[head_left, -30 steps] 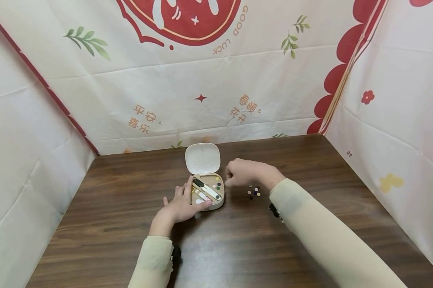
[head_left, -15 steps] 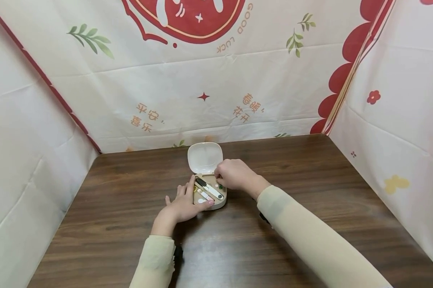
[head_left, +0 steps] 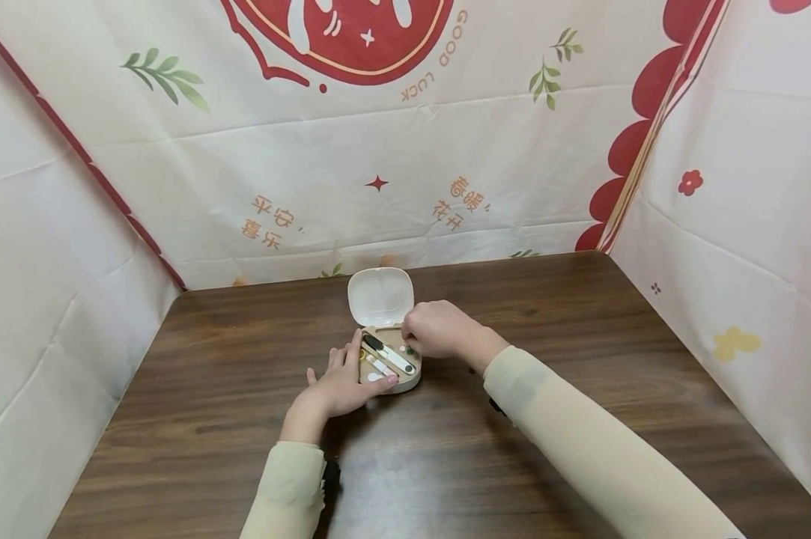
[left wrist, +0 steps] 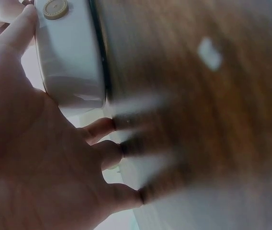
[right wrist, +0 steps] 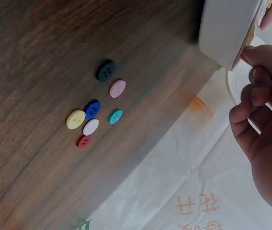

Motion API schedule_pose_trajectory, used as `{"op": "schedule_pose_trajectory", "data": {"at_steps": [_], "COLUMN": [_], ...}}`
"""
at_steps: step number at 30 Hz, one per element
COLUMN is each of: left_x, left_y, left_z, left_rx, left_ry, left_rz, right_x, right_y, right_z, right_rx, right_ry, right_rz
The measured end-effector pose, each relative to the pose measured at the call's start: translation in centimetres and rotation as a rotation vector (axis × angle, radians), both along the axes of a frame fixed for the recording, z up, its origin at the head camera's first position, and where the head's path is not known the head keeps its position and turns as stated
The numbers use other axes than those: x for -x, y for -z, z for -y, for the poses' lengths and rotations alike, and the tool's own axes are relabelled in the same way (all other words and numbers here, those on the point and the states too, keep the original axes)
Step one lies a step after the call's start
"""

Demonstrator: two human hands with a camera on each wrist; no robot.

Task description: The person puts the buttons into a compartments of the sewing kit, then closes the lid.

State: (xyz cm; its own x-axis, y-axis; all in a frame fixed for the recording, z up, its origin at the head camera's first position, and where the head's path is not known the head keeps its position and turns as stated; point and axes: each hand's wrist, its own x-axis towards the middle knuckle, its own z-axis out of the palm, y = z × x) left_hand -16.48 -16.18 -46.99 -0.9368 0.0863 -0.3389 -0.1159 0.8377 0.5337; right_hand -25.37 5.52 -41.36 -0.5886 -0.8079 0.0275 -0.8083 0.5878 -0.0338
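Observation:
A small pale sewing kit box (head_left: 405, 385) stands on the table, its white lid (head_left: 380, 296) tipped up behind. My left hand (head_left: 341, 385) grips its left and front sides, thumb at the front edge, the other fingers spread toward the table. A slim white-and-black tool (head_left: 395, 358) lies diagonally inside. My right hand (head_left: 440, 329) bends over the box's right compartment, thumb and forefinger together at the rim; I cannot tell whether they pinch anything. A green button (head_left: 410, 351) shows just under these fingers. In the left wrist view, a beige round catch (left wrist: 55, 8) sits on the box wall.
Several loose buttons lie on the wood right of the box, among them a black button (right wrist: 106, 70), a pink button (right wrist: 118, 88), a yellow button (right wrist: 75, 119) and a red button (right wrist: 84, 141). A printed white cloth (head_left: 311, 165) hangs behind the table.
My right hand has moved left from beside the box to over its right compartment, and stays there over the last half second. My left hand keeps its hold on the box.

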Motion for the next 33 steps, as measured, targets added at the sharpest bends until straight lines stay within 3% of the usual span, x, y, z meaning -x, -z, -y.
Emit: {"op": "schedule_pose_trajectory", "data": {"at_steps": [4, 7, 15, 21, 24, 33], "left_x": [-0.4, -0.6, 0.3, 0.3, 0.1, -0.1], "left_y": [-0.7, -1.0, 0.4, 0.5, 0.2, -0.4], "left_z": [-0.1, -0.3, 0.2, 0.3, 0.4, 0.0], "left_rx": [-0.002, -0.009, 0.016, 0.013, 0.009, 0.018], "left_ry": [0.001, 0.004, 0.001, 0.004, -0.004, 0.011], "left_rz": [-0.003, -0.013, 0.001, 0.014, 0.020, 0.026], "right_x": [0.1, -0.1, -1.5, -3.0, -3.7, -4.9], "right_y": [-0.2, -0.9, -2.2, -0.9, -0.1, 1.7], "right_z": [-0.2, -0.6, -4.0, -7.4, -8.7, -10.4], "right_rx": [0.032, 0.059, 0.034, 0.058, 0.093, 0.154], "right_ry": [0.015, 0.065, 0.318, 0.527, 0.593, 0.717], "right_rz": [-0.014, 0.026, 0.299, 0.445, 0.492, 0.469]}}
